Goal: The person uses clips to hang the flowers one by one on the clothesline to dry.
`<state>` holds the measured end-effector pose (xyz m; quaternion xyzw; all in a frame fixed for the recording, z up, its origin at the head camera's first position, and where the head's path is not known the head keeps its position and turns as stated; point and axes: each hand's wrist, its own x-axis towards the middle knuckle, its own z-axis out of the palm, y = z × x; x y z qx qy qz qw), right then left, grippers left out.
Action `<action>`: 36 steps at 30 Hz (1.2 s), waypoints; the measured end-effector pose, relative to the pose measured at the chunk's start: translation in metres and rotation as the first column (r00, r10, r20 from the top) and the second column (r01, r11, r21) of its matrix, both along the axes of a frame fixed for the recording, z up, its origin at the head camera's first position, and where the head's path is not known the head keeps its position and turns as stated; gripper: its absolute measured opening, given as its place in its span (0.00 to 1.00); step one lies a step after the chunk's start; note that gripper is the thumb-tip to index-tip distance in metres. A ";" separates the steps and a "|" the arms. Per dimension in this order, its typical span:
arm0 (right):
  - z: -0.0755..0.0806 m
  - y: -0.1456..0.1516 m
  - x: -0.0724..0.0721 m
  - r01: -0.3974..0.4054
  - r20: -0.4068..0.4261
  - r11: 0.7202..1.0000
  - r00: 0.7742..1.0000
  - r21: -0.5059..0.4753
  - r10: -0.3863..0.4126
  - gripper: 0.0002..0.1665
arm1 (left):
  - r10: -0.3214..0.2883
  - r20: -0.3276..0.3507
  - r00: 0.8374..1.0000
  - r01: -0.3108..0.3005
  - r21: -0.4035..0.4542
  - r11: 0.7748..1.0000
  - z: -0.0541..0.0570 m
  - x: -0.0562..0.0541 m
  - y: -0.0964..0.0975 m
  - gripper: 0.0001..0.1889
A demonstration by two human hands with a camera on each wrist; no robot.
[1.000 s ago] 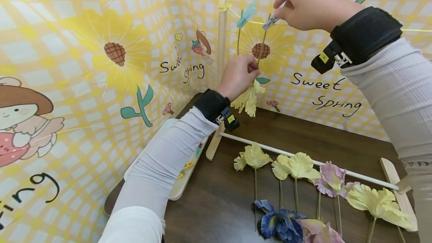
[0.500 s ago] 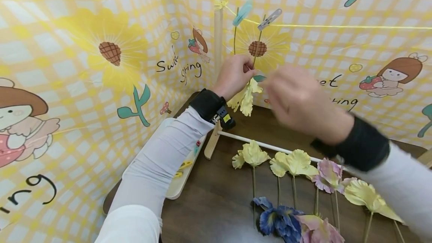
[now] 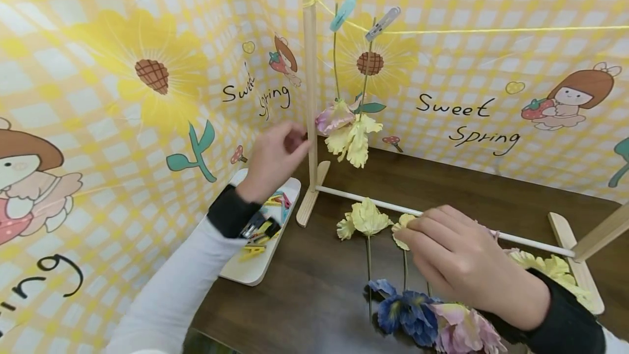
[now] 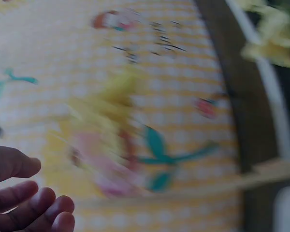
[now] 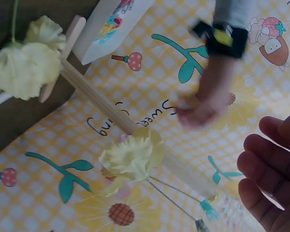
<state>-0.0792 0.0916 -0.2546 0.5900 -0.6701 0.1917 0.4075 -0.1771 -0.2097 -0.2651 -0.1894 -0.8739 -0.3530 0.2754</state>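
Observation:
My left hand (image 3: 275, 160) is beside the wooden post (image 3: 310, 86), fingers loosely bent and holding nothing; the left wrist view shows its fingertips apart. A yellow artificial flower (image 3: 356, 141) and a pink one (image 3: 334, 118) hang upside down from the yellow string (image 3: 467, 30). A teal clothespin (image 3: 343, 12) and a grey clothespin (image 3: 383, 24) clip their stems. My right hand (image 3: 457, 255) is over the flowers lying on the table, hiding some of them. In the right wrist view its relaxed fingers hold nothing.
A white tray (image 3: 253, 276) with several small clothespins (image 3: 253, 249) sits at the left. On the dark table (image 3: 304, 299) lie a yellow flower (image 3: 371, 217), a blue flower (image 3: 408, 313) and a pink flower (image 3: 467, 329). A white rod (image 3: 344, 195) joins the stand's wooden feet.
My right hand has left the grey clothespin and come down over the flowers on the table. My left hand has let go of the hanging yellow flower's stem and moved left and down.

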 end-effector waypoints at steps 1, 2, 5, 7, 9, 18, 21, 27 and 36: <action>-0.002 0.003 0.003 0.002 0.009 1.000 1.000 -0.007 -0.002 0.17 | 0.028 0.063 0.998 -0.024 -0.054 0.998 -0.014 0.004 -0.011 0.06; -0.004 0.005 0.006 0.009 0.019 1.000 1.000 -0.009 -0.009 0.18 | 0.058 0.133 0.989 -0.041 -0.122 0.992 -0.029 0.007 -0.022 0.06; -0.010 0.011 0.012 0.023 0.051 1.000 0.998 -0.006 -0.023 0.18 | 0.153 0.355 0.922 -0.014 -0.365 0.931 -0.069 0.012 -0.050 0.10; -0.013 0.014 0.014 0.040 0.073 0.999 0.997 0.003 -0.040 0.18 | 0.222 0.470 0.854 0.042 -0.489 0.871 -0.089 0.016 -0.062 0.14; -0.016 0.016 0.015 0.052 0.088 0.999 0.995 0.004 -0.052 0.18 | 0.281 0.539 0.794 0.085 -0.557 0.826 -0.103 0.018 -0.070 0.16; -0.025 0.022 0.016 0.087 0.123 0.996 0.989 -0.001 -0.087 0.19 | 0.312 0.559 0.768 0.114 -0.599 0.793 -0.129 0.025 -0.073 0.09; -0.027 0.022 0.015 0.085 0.123 0.996 0.989 -0.008 -0.084 0.19 | 0.299 0.527 0.795 0.108 -0.609 0.785 -0.133 0.029 -0.073 0.11; -0.030 0.024 0.013 0.091 0.122 0.996 0.989 -0.012 -0.089 0.19 | 0.283 0.527 0.801 0.103 -0.588 0.802 -0.132 0.031 -0.075 0.13; -0.034 0.028 0.008 0.122 0.143 0.992 0.982 -0.003 -0.121 0.19 | 0.316 0.537 0.782 0.079 -0.588 0.805 -0.115 0.029 -0.081 0.12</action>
